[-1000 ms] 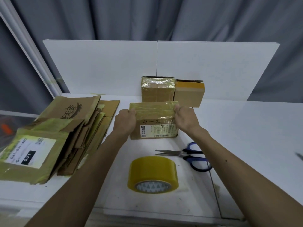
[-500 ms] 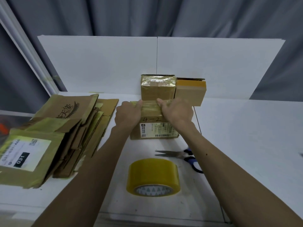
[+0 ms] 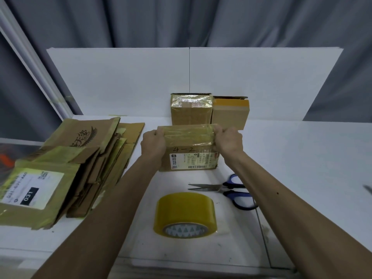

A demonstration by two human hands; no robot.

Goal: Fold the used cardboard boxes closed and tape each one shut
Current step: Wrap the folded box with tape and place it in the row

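White table (image 3: 302, 158): box (image 3: 189, 156) spans the grip, left hand (image 3: 154, 142) to right hand (image 3: 229, 141).

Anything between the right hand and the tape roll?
Yes: the scissors lie flat between the right hand, which grips the box, and the tape roll, blades pointing left. A hand lifted over them should likely clear.

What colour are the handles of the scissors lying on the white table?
Blue with black inner rims; the scissors' handles show best in the head view.
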